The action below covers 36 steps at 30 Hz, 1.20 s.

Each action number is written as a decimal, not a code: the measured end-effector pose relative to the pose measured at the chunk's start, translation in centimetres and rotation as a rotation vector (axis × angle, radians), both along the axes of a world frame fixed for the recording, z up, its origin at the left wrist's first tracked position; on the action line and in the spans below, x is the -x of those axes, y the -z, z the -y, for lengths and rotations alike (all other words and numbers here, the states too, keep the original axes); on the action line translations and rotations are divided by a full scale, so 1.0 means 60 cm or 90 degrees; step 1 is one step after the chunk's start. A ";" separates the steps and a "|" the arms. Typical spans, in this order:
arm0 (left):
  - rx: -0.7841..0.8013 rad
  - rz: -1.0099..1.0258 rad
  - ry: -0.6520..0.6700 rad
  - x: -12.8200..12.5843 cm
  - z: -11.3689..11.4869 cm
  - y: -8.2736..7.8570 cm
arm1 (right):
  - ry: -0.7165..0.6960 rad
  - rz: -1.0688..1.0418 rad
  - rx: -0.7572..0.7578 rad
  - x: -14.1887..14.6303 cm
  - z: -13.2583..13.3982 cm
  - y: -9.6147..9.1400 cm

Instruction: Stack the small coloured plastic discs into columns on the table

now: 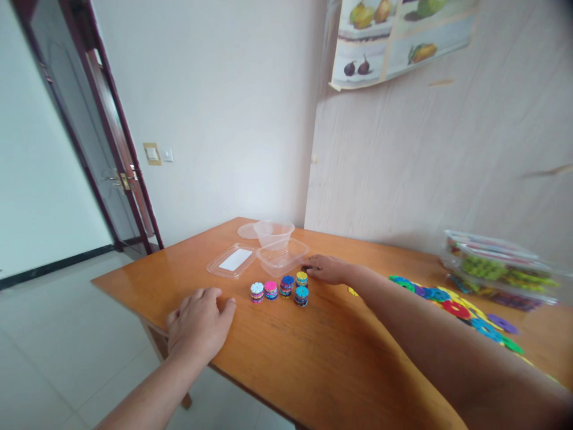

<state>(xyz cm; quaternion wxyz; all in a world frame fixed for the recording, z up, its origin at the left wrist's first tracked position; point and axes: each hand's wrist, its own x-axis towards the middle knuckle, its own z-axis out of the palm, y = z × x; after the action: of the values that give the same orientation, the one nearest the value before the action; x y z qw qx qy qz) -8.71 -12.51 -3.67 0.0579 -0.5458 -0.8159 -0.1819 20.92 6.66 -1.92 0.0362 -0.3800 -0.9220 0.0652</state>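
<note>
Head view. Worktop (165, 269): orange-brown wood, glossy, set in a corner against a pale wall (224, 107). Pale tiled floor (40, 334) at left; beyond it a grey door (67, 77) in dark red framing. Wall switch (152, 153) near the framing. Fruit poster (403, 36) on the wood-grained panel (403, 173), upper right.

On the worktop, toward the back: rectangular clear tub (283, 258), its flat lid (216, 264) with white label beside it, round tub (274, 234) behind. Far right: lidded clear boxes (496, 263) of coloured pieces, blurred; loose discs (456, 307) spread in front.

Five short disc stacks (286, 286) stand upright mid-worktop, between the hands, in front of the rectangular tub. Notched rims; tops white, pink, dark blue, yellow, light blue; mixed colours beneath.

Left hand (199, 319) at the near edge, left of the stacks, thumb spread from the fingers. Right hand (330, 270) just beside the yellow-topped stack; fingers extended, cannot tell whether they grip anything.
</note>
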 end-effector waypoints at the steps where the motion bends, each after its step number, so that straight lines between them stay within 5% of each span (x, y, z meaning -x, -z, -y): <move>1: 0.000 -0.001 0.000 0.000 0.000 0.000 | -0.006 0.000 0.001 -0.002 0.002 -0.001; 13: 0.011 -0.011 -0.001 0.002 -0.002 0.001 | 0.019 -0.041 0.008 -0.062 0.063 -0.034; 19: 0.008 -0.005 -0.003 0.001 -0.003 0.001 | -0.040 -0.057 0.053 -0.072 0.094 -0.048; 27: 0.015 -0.002 -0.002 0.003 -0.003 0.000 | 0.081 -0.006 -0.031 -0.078 0.066 -0.044; 36: 0.021 -0.011 -0.011 0.003 -0.005 0.000 | 0.078 0.039 -0.063 -0.069 0.066 -0.021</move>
<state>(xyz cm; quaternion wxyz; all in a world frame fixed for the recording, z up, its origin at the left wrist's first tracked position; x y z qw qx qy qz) -8.86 -12.24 -3.66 0.0577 -0.5412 -0.8229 -0.1633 25.06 2.70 -0.65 0.0302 -0.4356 -0.8996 0.0057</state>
